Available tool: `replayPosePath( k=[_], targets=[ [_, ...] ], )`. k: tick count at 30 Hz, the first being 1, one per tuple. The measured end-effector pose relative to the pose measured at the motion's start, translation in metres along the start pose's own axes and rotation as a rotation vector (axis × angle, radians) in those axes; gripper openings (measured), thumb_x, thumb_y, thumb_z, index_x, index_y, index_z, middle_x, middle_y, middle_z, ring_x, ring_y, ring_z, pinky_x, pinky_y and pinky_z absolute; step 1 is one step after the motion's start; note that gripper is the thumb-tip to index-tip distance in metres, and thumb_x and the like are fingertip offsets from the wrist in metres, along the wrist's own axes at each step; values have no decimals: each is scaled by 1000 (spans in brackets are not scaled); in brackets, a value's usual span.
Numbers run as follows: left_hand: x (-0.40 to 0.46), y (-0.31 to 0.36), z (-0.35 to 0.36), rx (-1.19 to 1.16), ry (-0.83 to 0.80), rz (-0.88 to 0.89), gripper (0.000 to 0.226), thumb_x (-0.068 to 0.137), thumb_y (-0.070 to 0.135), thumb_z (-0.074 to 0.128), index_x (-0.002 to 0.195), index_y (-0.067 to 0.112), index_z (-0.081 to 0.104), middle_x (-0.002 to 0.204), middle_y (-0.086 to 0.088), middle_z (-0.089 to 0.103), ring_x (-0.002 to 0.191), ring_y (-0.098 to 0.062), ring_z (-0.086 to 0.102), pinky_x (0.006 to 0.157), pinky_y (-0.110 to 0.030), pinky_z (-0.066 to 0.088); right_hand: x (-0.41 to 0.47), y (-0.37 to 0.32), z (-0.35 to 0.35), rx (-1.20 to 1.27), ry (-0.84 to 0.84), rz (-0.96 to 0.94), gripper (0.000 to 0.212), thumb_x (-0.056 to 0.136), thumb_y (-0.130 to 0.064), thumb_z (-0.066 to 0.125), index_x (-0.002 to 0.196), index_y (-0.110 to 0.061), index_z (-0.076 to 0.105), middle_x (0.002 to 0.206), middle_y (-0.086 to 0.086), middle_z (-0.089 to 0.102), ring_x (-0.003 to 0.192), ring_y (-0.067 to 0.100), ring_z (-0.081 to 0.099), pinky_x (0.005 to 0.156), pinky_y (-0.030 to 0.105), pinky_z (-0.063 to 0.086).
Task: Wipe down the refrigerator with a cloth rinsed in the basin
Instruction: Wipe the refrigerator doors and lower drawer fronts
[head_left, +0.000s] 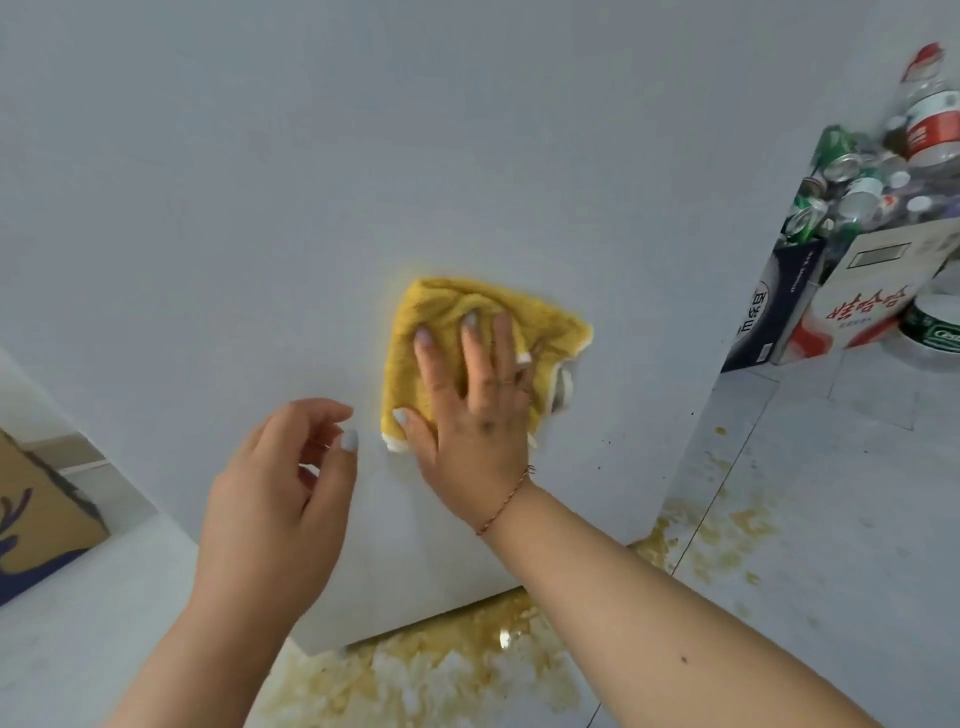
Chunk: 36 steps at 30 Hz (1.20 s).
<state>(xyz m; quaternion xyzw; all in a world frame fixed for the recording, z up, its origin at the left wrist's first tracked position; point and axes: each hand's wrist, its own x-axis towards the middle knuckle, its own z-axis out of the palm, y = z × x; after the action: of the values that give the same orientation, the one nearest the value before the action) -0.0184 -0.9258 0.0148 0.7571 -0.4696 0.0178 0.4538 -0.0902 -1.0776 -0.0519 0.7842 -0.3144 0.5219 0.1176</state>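
The white refrigerator (363, 156) fills most of the head view, its flat side running down to the floor. A folded yellow cloth (540, 332) with a white edge lies flat against that side. My right hand (475, 400) presses on the cloth with the fingers spread over it. My left hand (280, 499) hovers just left of the cloth, fingers loosely curled, holding nothing and apart from the surface. No basin is in view.
Yellowish stains (447, 670) spread over the tiled floor below the refrigerator's bottom corner and to the right. At the right stand cardboard boxes (857, 306) full of cans and plastic bottles (930, 109). A brown cardboard box (41, 514) sits at the left edge.
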Motion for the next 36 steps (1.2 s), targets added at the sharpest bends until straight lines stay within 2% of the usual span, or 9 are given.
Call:
replayPosePath(
  k=[5, 9, 16, 21, 24, 26, 29, 32, 36],
  targets=[
    [13, 9, 4, 5, 73, -4, 8, 92, 33, 51, 96, 37, 56, 85, 3, 64, 80, -15, 61, 69, -37, 46, -12, 36, 4, -129, 8, -594, 45, 92, -35, 58, 136, -37, 47, 145, -6, 36, 137, 18, 37, 112, 54, 26],
    [15, 21, 15, 9, 42, 5, 10, 93, 27, 52, 100, 31, 58, 85, 1, 64, 79, -17, 59, 68, -36, 44, -21, 114, -12, -256, 2, -606, 48, 91, -51, 54, 136, -38, 44, 144, -8, 36, 136, 17, 37, 107, 53, 34],
    [9, 23, 26, 122, 77, 130, 14, 93, 29, 53, 104, 22, 59, 89, 8, 55, 69, -15, 52, 64, -34, 41, -18, 196, -40, -120, -42, 300, 70, 94, -59, 30, 149, -19, 11, 152, 9, 6, 143, 37, 8, 112, 59, 22],
    [19, -13, 22, 225, 131, 233, 44, 90, 47, 38, 123, 22, 53, 126, -8, 49, 119, -35, 45, 97, -56, 38, -28, 172, -24, 241, 95, 1004, 70, 95, -52, 27, 152, -21, 0, 159, 10, -3, 147, 25, 1, 118, 37, 10],
    [29, -39, 18, 243, 117, 300, 50, 91, 54, 31, 134, 31, 42, 148, -4, 35, 139, -29, 29, 108, -57, 29, -31, 140, -12, 379, 156, 1469, 62, 101, -42, 27, 152, -20, 0, 160, 8, 0, 147, 22, 5, 117, 35, 6],
    [31, -47, 15, 249, 125, 320, 51, 91, 57, 29, 137, 36, 37, 155, 4, 24, 143, -27, 22, 107, -58, 30, -33, 107, -2, 400, 144, 1569, 67, 98, -50, 22, 152, -18, 0, 159, 11, 2, 146, 24, 5, 116, 36, 4],
    [31, -50, 11, 247, 143, 327, 51, 91, 58, 29, 138, 38, 35, 157, 10, 18, 144, -26, 21, 105, -60, 31, -40, 49, 14, 445, 82, 1431, 84, 79, -64, 12, 149, -21, -7, 158, 13, -1, 146, 27, 0, 117, 44, 4],
    [27, -45, 5, 268, 174, 336, 49, 92, 53, 30, 137, 34, 39, 155, 8, 23, 141, -29, 26, 104, -60, 32, -45, -6, 19, 370, 7, 994, 80, 85, -63, 24, 150, -25, -4, 155, 8, -3, 145, 30, -3, 115, 56, 11],
    [11, -30, -11, 286, 264, 280, 43, 91, 32, 44, 129, 14, 52, 142, -6, 41, 129, -36, 38, 100, -60, 36, -38, -27, 22, 223, 30, 485, 68, 95, -53, 33, 147, -15, 12, 149, 15, 14, 143, 41, 6, 113, 57, 18]
  ],
)
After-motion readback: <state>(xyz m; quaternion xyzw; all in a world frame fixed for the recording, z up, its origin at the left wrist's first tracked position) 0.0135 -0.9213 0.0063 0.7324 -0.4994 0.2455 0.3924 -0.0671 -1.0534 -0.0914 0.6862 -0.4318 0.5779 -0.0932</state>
